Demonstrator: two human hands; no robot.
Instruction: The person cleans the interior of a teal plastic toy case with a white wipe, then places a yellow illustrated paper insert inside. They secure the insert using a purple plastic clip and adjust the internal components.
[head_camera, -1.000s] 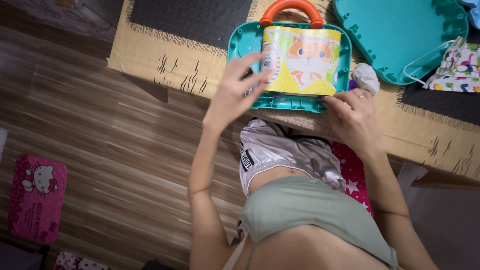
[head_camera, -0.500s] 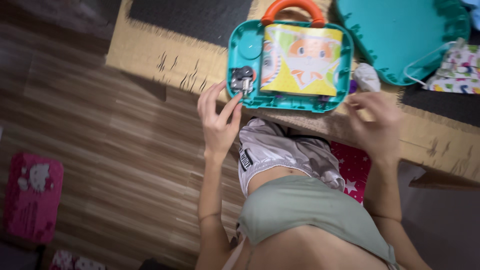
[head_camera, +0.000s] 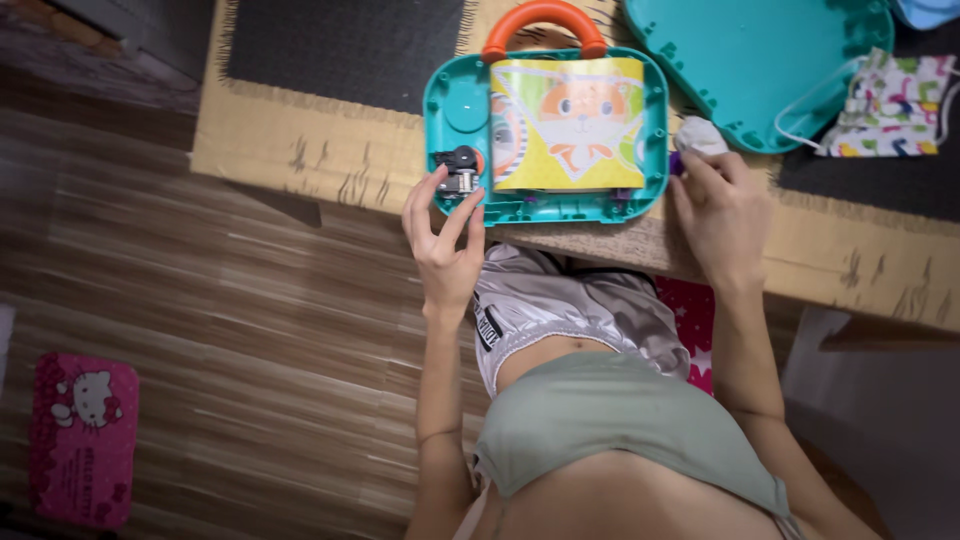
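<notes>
Mechanism, small, black-and-silver metal (head_camera: 458, 170): rigid, light (probably slippery); left hand (head_camera: 443, 238) pinches it fingertip-wise inside teal plastic case (head_camera: 455, 100); right hand's (head_camera: 722, 215) grip unclear.

The left hand (head_camera: 440, 235) has been drawn back off the picture card (head_camera: 565, 125), so the small metal mechanism (head_camera: 458, 172) is uncovered and pinched at its fingertips. The right hand (head_camera: 720, 215) has been shifted beside the case (head_camera: 545, 125), onto a purple piece (head_camera: 676, 163).
</notes>
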